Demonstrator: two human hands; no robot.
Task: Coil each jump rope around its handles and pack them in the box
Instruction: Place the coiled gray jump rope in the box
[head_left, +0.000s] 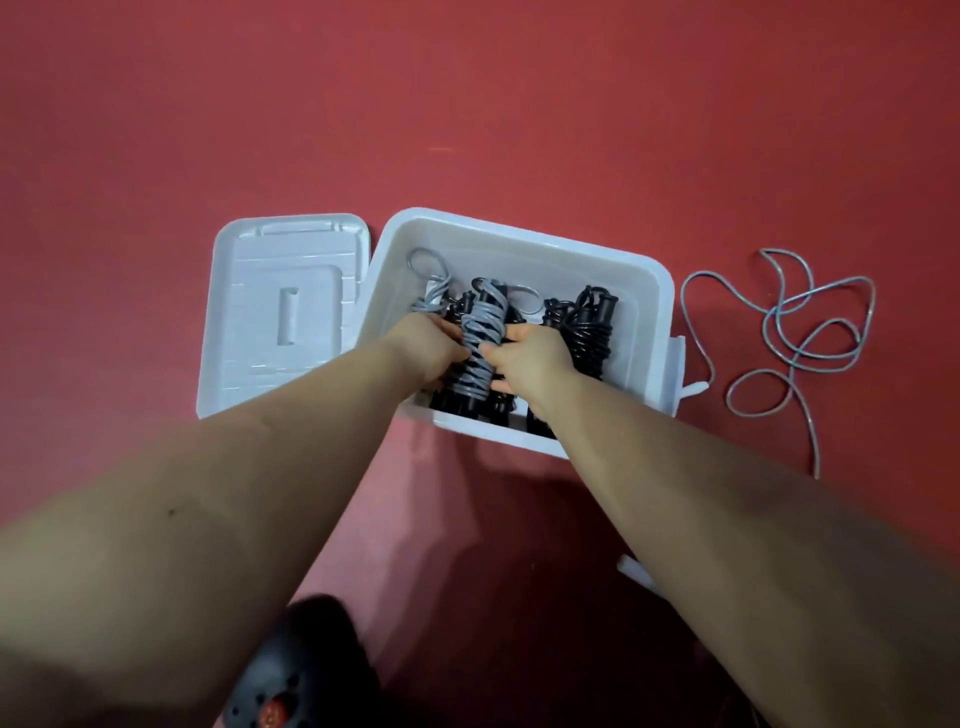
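White plastic box (644, 291) | left hand (423, 340) + right hand (535, 358) both grip grey-coiled rope bundle (480, 338) | loose grey rope (795, 332) tangled on red floor (467, 104)

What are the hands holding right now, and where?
Both hands, left and right, grip the grey-wound rope bundle by its middle, over the box.

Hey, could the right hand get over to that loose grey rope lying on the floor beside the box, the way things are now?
Probably yes, once it lets go. The right hand is busy in the box on the grey coiled rope, but the loose grey rope lies uncovered on the floor on that same side, just past the box wall.
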